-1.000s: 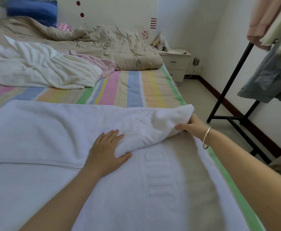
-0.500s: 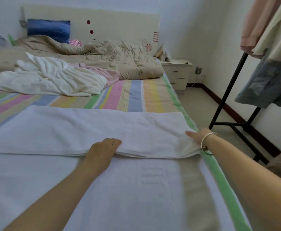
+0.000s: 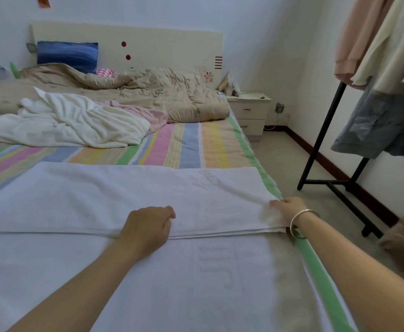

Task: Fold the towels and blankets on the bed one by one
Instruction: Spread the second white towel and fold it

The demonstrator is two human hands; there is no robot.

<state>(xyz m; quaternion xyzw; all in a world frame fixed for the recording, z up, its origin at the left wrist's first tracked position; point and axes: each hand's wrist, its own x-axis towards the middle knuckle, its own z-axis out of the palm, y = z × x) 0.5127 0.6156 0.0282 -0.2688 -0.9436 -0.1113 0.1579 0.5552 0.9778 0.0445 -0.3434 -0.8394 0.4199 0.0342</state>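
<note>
- White towel (image 3: 148,283): covers the near end of the bed (image 3: 184,147), lies flat, and carries a far part folded back toward the camera, so that a doubled band (image 3: 100,200) runs across the bed from left to right.
- Left hand (image 3: 148,228): rests on the near edge of that folded band, close to its middle, with fingers curled in; cannot tell whether any cloth is caught inside them.
- Right hand (image 3: 287,207): pinches the right end of the folded band at the bed's edge, with the cloth bunching up toward the fingertips; wears a silver bangle (image 3: 301,224) at the wrist.
- Bed sheet beyond the towel: shows lengthwise stripes of pink, blue, yellow and green.
- Cream towel (image 3: 76,125): lies crumpled on the left half of the bed, well apart from the white towel.
- Pink towel (image 3: 148,113): peeks out from under the cream one, touching it on the right.
- Beige quilt (image 3: 160,92): sits rumpled behind both, near the head of the bed.
- Blue pillow (image 3: 66,55): leans against the headboard (image 3: 160,44).
- Nightstand (image 3: 251,111): stands just beside the bed's far right corner.
- Black clothes rack (image 3: 323,140): stands on the floor at right, with garments (image 3: 375,44) hanging from it.
</note>
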